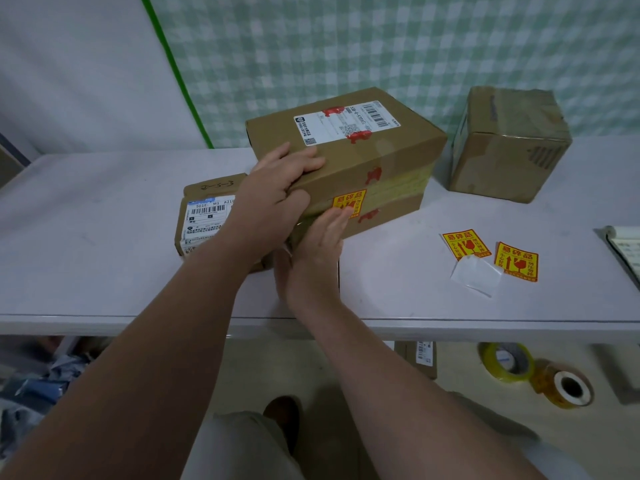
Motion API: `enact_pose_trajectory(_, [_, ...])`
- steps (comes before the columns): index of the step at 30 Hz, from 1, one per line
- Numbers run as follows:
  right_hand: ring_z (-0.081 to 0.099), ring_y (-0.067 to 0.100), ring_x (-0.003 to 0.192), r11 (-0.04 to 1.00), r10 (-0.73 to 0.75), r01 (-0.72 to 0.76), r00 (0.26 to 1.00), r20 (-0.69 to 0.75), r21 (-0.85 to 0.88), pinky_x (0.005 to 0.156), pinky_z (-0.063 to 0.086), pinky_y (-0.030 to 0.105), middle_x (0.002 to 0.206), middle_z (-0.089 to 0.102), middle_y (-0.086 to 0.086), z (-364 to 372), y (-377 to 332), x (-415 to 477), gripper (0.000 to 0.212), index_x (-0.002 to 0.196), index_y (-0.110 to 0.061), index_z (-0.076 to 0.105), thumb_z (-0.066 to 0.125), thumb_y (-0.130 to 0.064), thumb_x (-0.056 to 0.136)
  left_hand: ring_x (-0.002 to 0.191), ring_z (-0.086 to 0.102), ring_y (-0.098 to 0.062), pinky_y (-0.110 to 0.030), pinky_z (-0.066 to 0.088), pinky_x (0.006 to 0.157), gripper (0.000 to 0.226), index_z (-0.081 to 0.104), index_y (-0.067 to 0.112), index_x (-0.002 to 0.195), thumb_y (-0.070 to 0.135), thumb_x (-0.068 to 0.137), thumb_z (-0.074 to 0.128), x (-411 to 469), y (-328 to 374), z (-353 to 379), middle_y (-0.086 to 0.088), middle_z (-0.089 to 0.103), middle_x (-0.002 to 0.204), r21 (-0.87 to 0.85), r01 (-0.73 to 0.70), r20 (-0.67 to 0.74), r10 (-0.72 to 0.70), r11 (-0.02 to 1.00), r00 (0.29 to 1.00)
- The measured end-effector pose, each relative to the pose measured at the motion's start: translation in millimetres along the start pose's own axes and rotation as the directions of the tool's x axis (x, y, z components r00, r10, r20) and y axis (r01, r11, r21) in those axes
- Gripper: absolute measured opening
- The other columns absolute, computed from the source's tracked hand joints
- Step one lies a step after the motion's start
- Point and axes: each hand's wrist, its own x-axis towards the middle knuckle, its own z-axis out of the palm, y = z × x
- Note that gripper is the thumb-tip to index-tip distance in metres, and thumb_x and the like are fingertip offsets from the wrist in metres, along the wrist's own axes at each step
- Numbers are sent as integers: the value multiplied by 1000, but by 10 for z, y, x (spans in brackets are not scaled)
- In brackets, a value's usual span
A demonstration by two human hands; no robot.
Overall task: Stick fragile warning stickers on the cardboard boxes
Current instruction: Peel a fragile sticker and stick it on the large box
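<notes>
Pressing the flat, straight fingers of the right hand (318,251) on a yellow fragile sticker (344,201) on the near face of the large box (363,154), a person smooths it down while the left hand (277,195) clasps that box's top left corner. This sticker looks nearly done. The next move calls for peeling one of two loose stickers (465,244) (516,261) lying right of the large box, by one white backing sheet (479,275). Three boxes stand on the table (104,237): the large box, a small box (204,216) just left of it, and a cube-shaped box (509,147) behind and to its right, neither showing a fragile sticker.
</notes>
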Motion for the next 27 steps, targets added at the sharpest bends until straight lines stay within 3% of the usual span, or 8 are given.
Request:
enact_pose_trajectory(2, [-22,28,143,999,27,-27,999,32,23,115,-9,34,152,-31,17,-47,8,-18,91,141,0,-25,47,-31,95,139,24,-14,-24,15,106,58,54,23,128,13,73,40,2,5,-1,11,46,140,-3,-1,0,1,1000,1000])
enact_pose_trajectory(5, [-8,34,145,964,218,-229,972,88,133,117,1,39,156,-25,8,-158,-32,-28,89,144,-7,-22,47,-31,94,139,23,-14,-23,14,106,58,54,23,128,14,73,40,4,6,-17,10,46,141,-10,0,0,0,1000,1000])
enact_pose_trajectory(9, [-8,30,146,990,48,-38,996,-73,139,117,11,47,154,-27,12,-263,-115,17,94,143,-4,-23,52,-22,90,140,23,-15,-23,14,106,58,54,23,129,13,73,40,-11,-4,-20,10,46,141,-4,-11,4,11,1000,1000])
enact_pose_trajectory(11, [-14,29,145,990,10,0,997,-74,138,118,11,46,152,-32,14,-272,-142,69,96,142,-3,-24,54,-23,90,140,22,-16,-22,14,106,59,54,22,129,12,72,41,-3,-8,-15,9,46,141,-17,-11,4,11,1000,1000])
enact_pose_trajectory(19, [-7,31,146,971,238,-236,966,101,-24,117,-2,44,155,-21,18,-257,76,113,94,144,2,-17,50,-36,91,144,10,-21,-30,11,109,58,52,25,130,15,73,44,-4,-2,-24,8,40,145,-30,10,19,-10,999,1000])
enact_pose_trajectory(22, [23,35,140,956,280,-267,955,-98,124,114,20,40,156,0,16,-552,113,279,83,146,2,3,50,-37,91,144,-1,-29,-37,7,112,50,54,29,127,20,78,55,-30,10,3,-5,17,156,-80,45,-2,-45,996,999])
enact_pose_trajectory(24, [21,28,142,935,299,-231,922,-245,270,111,19,31,158,3,13,-845,148,444,82,149,-4,4,51,-39,91,144,3,-27,-32,12,115,50,53,34,127,19,80,67,-44,25,12,-11,0,157,-129,110,-62,-119,985,991])
enact_pose_trajectory(27, [21,23,144,880,342,-210,903,-260,427,117,16,36,158,16,5,-1222,240,746,85,150,-17,6,53,-47,87,139,23,-26,-39,27,112,74,37,39,137,24,75,75,-4,23,20,-11,12,154,-184,292,-101,-313,939,944])
